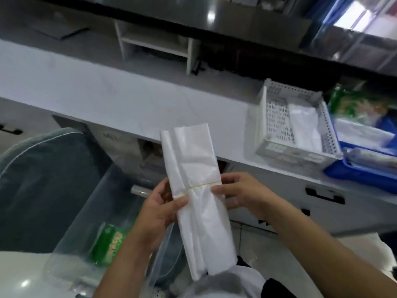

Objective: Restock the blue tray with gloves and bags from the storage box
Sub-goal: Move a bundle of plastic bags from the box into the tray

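Both hands, left hand (159, 214) and right hand (240, 193), held the soft, light, white folded plastic bag bundle (193, 179) mid-frame; fingers pinched by its thin yellow rubber band (204, 185), the best spot to hold.

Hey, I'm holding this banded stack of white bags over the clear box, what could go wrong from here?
1. The rubber band sits near the middle of the bag bundle, so the unbanded top may fan out or flop.
2. Both the left hand and right hand grip only at the band; the long lower end hangs free and may slip.
3. The blue tray looks fairly full, so the bags may not sit flat.
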